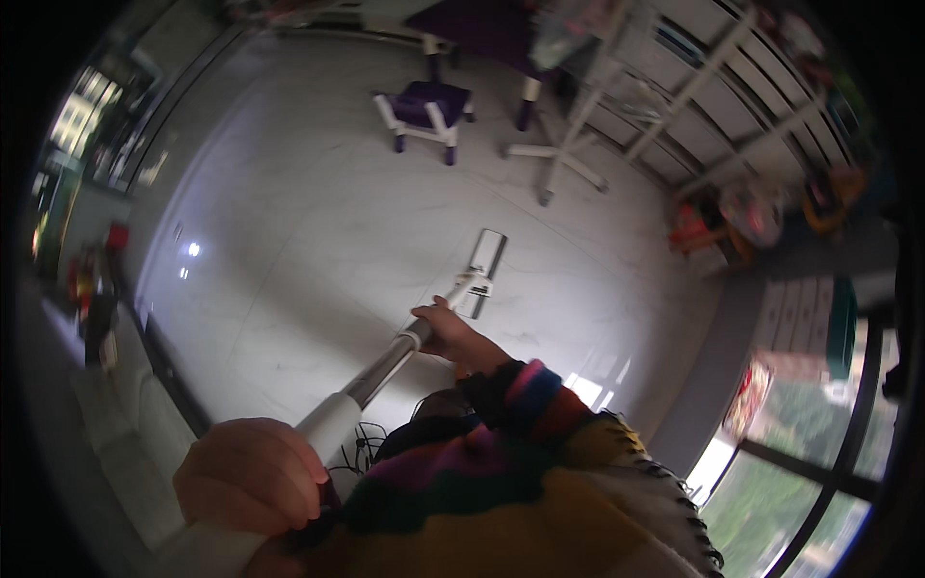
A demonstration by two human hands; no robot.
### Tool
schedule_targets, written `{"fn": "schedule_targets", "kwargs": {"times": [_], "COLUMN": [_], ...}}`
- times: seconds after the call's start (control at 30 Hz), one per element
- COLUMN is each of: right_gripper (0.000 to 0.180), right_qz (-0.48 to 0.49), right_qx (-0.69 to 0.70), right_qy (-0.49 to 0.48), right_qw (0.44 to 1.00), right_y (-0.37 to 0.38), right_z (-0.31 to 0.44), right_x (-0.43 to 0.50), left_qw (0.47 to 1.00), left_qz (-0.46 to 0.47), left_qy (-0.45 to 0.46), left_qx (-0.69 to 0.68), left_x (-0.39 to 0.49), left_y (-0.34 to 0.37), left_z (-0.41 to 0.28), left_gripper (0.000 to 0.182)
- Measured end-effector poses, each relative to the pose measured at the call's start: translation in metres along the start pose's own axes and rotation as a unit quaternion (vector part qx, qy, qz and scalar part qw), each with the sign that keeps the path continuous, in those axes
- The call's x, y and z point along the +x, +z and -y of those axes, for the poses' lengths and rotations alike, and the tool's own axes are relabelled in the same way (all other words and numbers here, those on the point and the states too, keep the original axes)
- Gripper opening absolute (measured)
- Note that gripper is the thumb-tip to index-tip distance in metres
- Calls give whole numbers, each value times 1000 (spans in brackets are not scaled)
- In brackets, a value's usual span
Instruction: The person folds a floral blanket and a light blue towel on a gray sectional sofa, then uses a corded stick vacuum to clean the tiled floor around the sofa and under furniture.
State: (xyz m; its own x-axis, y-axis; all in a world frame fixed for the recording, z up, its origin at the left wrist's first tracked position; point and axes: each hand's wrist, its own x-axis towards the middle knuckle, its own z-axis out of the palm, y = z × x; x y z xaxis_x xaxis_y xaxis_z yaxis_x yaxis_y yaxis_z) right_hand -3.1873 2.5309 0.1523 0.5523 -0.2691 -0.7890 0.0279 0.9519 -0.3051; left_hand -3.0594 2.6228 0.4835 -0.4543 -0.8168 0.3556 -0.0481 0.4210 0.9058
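Note:
My left hand (249, 473), at the lower left and close to the camera, is wrapped around the thick white upper part of a flat mop's pole. Farther down the same pole, near mid-frame, my right hand (459, 336) grips a grey section; its arm wears a multicoloured knit sleeve. Between both hands, the pole (376, 376) shows bare metal and a white collar. At its far end the rectangular white mop head (488, 249) with dark edges lies flat on the pale tiled floor (325, 217).
A small purple-and-white chair (431, 105) stands beyond the mop, near a purple table (480, 32). A wheeled stand base (556, 152) and drawer shelving (723, 94) are at the upper right. A white sofa (137, 433) is at left, a drawer unit (798, 318) by the right window.

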Motion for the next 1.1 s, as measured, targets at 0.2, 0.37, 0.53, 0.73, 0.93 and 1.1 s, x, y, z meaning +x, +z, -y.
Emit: {"fn": "schedule_targets", "kwargs": {"times": [0.2, 0.37, 0.53, 0.73, 0.93, 1.1], "right_gripper": [82, 70, 49, 37, 32, 11], "right_qz": [81, 79, 14, -174, -334, -322], "right_qx": [-37, -10, 72, 280, 473, 593], "right_qy": [9, -18, -29, -150, -313, -413], "right_qw": [996, 997, 997, 932, 753, 611], "right_y": [97, 110, 72, -52, -230, -335], "right_z": [-3, -12, -37, -33, -61, -95], "right_x": [84, 59, -11, -31, -72, -124], "left_qw": [989, 996, 952, 826, 901, 887], "left_qz": [-102, -3, -227, -477, -84, 200], "left_qy": [-3, 84, 203, 59, -9, -66], "left_qx": [103, 18, -30, -294, -425, -411], "left_x": [-61, -83, -103, -49, 119, 204], "left_y": [-39, -72, -67, -48, 81, 202], "left_z": [18, 5, -15, 101, 183, 215], "left_gripper": [23, 21, 22, 24, 10, 16]}}
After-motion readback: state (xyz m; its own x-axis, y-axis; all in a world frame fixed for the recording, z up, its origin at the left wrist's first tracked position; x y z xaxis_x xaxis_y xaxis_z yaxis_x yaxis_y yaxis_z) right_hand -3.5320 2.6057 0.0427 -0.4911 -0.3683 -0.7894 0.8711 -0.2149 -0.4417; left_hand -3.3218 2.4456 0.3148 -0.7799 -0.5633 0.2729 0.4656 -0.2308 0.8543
